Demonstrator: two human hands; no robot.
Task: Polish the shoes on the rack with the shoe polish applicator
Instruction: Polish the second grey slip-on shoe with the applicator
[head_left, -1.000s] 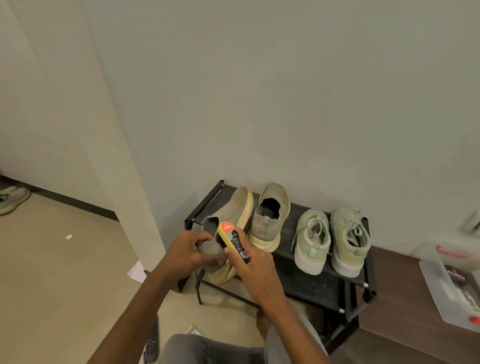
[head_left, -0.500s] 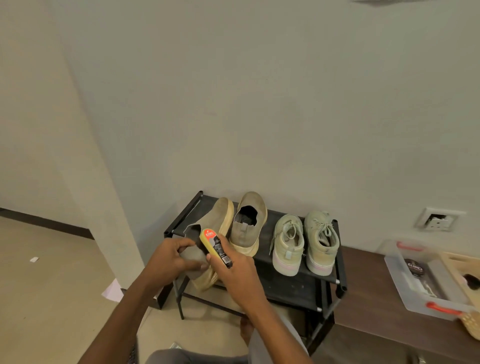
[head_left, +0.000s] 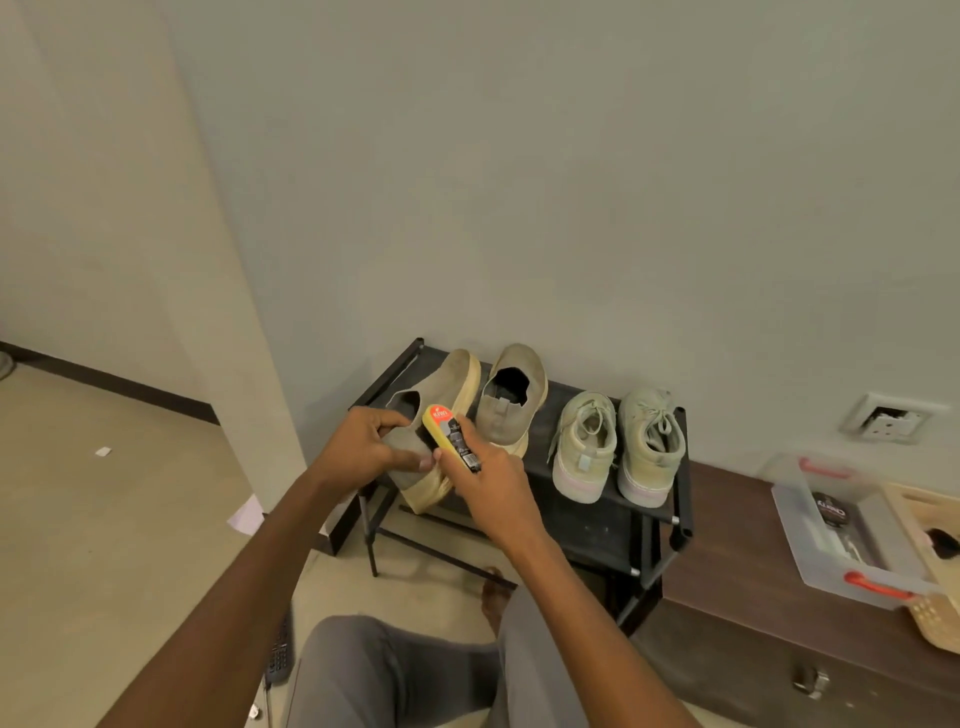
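A black metal shoe rack (head_left: 613, 514) stands against the wall. My left hand (head_left: 363, 447) grips the heel of a grey slip-on shoe (head_left: 447, 384), tilted on its side over the rack's left end. My right hand (head_left: 488, 483) holds a yellow shoe polish applicator (head_left: 449, 436) pressed against that shoe's heel. Its partner slip-on (head_left: 511, 400) stands upright on the rack. Two pale green lace-up sneakers (head_left: 584, 447) (head_left: 649, 441) stand to its right.
A dark wooden cabinet (head_left: 737, 561) to the right carries a clear plastic box (head_left: 841, 540) with red handles and a polish tin inside. A wall socket (head_left: 888, 421) is above it. A remote control (head_left: 280, 654) lies on the floor by my knee.
The view has swung, showing more of the cabinet and box. Both hands keep their grip on the shoe and the applicator against the heel.
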